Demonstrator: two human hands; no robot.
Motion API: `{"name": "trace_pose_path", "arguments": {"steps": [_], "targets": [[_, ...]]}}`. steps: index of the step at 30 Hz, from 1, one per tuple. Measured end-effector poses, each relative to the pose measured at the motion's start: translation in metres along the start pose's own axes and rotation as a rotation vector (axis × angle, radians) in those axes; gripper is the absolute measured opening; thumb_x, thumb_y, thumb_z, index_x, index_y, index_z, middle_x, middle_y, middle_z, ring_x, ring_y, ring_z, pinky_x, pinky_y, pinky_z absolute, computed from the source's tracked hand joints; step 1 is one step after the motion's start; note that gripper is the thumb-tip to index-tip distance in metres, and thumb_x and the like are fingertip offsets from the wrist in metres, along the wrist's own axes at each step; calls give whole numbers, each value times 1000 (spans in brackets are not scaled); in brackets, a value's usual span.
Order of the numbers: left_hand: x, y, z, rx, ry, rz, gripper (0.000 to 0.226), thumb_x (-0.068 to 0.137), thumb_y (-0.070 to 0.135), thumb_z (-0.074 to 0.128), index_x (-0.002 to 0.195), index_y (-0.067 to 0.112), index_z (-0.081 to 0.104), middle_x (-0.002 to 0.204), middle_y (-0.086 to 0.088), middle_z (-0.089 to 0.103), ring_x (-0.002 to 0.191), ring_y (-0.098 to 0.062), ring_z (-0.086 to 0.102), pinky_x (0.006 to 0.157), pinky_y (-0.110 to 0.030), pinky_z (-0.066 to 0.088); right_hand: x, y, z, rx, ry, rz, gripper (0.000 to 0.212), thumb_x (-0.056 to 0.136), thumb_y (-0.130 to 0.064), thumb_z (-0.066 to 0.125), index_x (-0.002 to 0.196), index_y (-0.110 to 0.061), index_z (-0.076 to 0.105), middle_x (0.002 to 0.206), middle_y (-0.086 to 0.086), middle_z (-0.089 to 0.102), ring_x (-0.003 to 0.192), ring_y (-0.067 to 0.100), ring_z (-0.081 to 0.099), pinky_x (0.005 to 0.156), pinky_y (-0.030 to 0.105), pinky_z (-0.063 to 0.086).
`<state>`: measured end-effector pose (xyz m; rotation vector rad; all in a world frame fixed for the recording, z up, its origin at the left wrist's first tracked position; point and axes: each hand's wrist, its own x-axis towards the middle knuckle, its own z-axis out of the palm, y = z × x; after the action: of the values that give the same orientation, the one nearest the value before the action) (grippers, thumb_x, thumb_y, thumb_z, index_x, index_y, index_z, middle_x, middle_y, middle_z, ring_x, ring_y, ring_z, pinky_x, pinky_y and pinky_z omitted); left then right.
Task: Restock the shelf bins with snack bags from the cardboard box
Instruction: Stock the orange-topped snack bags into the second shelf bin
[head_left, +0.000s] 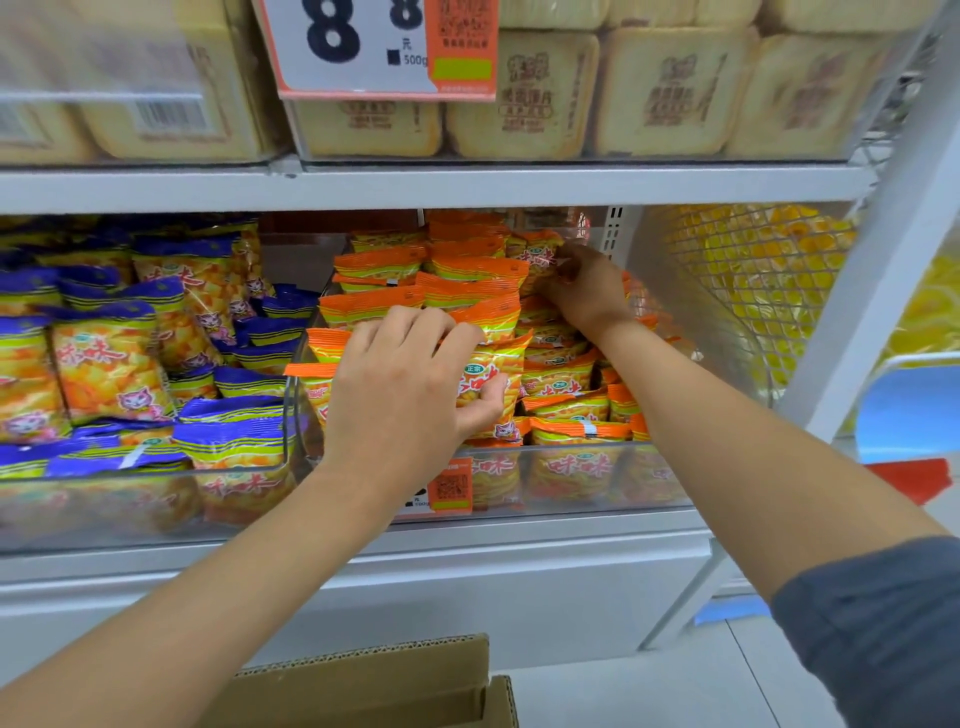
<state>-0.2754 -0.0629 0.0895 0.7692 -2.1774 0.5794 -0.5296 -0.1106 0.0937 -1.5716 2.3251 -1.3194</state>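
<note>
A clear shelf bin (571, 499) at the middle holds several orange snack bags (379, 267), stacked in rows. My left hand (400, 384) grips an upright orange snack bag (493, 364) near the bin's front, thumb on its face and fingers over its top. Deeper in the bin on the right, my right hand (587, 291) pinches another orange bag (537, 254) at the back of the pile. The cardboard box (374, 686) lies below at the bottom edge, flaps open; its contents are out of sight.
A neighbouring clear bin (156, 499) on the left holds purple snack bags (109, 358). The shelf above carries pale biscuit packs (670, 93) and a price sign (363, 47). A wire basket (753, 270) with yellow packs hangs at the right, beside a white upright.
</note>
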Motion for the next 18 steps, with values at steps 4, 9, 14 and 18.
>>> {"name": "trace_pose_path", "arguments": {"steps": [4,9,14,18], "targets": [[0,-1,1,-4,-18,3,41,92,49,45,102,16,66,94,-3,65,92,-26,58,75,-38,44,-12,-15,-17,-69,-1,14,48,89,-15,61,137,-13,53,134,8,60,119,26,57,95,32,47],[7,-1,-8,-61,-143,-17,51,91,55,35,107,16,64,100,-3,64,97,-24,55,81,-39,42,-70,-36,-47,101,9,41,33,91,-16,58,123,-15,63,118,5,67,110,23,62,89,30,48],[-3,-6,-38,-215,-131,-49,56,81,43,47,129,15,56,127,-4,56,121,-23,47,101,-39,29,-151,-71,-63,297,34,-102,32,88,-32,64,116,-20,57,104,-2,61,92,11,59,76,24,51],[-26,-22,-54,-109,-59,-196,35,79,23,64,113,15,58,109,-7,56,99,-27,51,80,-39,39,-170,-88,-50,16,-79,-304,43,85,-33,72,123,-24,55,121,-4,47,104,11,52,86,25,52]]}}
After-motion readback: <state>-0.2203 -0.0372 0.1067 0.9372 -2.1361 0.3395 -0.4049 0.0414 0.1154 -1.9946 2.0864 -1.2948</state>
